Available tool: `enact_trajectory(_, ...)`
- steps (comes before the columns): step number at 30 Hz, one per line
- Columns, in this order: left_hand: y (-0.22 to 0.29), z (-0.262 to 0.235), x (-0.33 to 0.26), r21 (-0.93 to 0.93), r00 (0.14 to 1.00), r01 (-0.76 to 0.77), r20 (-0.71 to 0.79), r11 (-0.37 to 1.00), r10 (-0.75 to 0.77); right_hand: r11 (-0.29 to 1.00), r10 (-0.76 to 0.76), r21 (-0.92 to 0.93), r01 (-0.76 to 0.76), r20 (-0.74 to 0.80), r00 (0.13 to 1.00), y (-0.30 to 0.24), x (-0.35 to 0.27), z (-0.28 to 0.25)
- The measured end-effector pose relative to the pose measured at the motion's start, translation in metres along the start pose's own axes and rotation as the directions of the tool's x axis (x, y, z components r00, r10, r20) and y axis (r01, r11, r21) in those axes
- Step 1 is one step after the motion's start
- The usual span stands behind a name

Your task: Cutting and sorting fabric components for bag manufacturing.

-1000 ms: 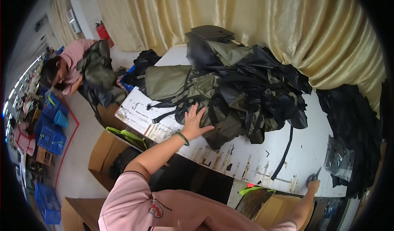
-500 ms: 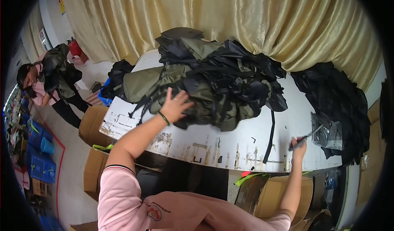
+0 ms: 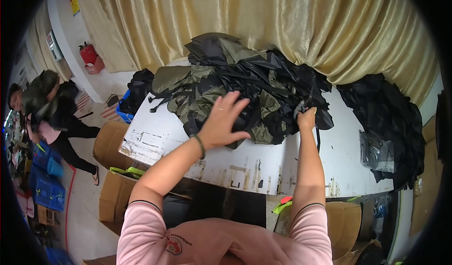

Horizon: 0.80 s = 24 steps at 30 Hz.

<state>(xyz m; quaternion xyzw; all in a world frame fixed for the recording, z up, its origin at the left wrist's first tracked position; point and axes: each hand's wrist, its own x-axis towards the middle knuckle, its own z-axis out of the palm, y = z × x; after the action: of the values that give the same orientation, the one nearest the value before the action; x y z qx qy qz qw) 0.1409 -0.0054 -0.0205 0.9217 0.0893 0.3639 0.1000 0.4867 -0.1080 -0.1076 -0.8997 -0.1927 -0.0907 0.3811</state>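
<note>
A heap of black and olive-green fabric pieces (image 3: pixel 214 84), with straps among them, covers the far middle of the white table (image 3: pixel 160 147). Over the front of this heap my left hand (image 3: pixel 223 124) is held with its fingers spread, holding nothing; whether it touches the cloth I cannot tell. At the heap's right edge my right hand (image 3: pixel 307 119) has its fingers closed. A small greyish thing shows beside its fingertips, too unclear to name against the dark fabric. A black strap hangs down just right of that wrist.
More black fabric (image 3: pixel 386 124) hangs over the table's right end, with a clear plastic bag (image 3: pixel 377 154) beside it. Cardboard boxes (image 3: pixel 113 142) stand below the front edge. Gold curtains (image 3: pixel 197 11) rise behind. At far left, a person (image 3: pixel 52 119) carries dark bundles.
My right hand has moved left and away from me, from the table's right side to the heap; the slim dark tool it held is no longer clearly visible. My left hand has shifted right.
</note>
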Motion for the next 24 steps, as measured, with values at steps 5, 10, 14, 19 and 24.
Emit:
enact_trajectory(5,-0.035,0.044,0.023,0.126,0.947,0.193,0.236,0.973,-0.219,0.989,0.076,0.13,-0.073,-0.019,0.997,0.04,0.021,-0.024)
enact_trajectory(10,-0.081,-0.027,0.057,-0.627,0.858,0.321,-0.125,0.71,-0.498,0.937,0.006,0.342,0.068,-0.211,0.977,0.076,0.076,-0.144)
enact_trajectory(14,-0.051,-0.107,0.079,-0.8,0.75,0.335,-0.094,0.498,-0.655,0.794,-0.036,0.596,0.118,-0.148,0.988,0.037,0.048,-0.187)
enact_trajectory(19,-0.022,-0.161,0.098,-0.857,0.768,0.197,-0.167,0.476,-0.618,0.7,-0.248,0.714,0.004,0.237,0.939,-0.026,-0.054,-0.171)
enact_trajectory(24,-0.011,-0.197,0.099,-0.908,0.786,0.078,-0.197,0.411,-0.586,0.521,-0.415,0.851,-0.063,0.317,0.853,-0.041,-0.158,-0.082)
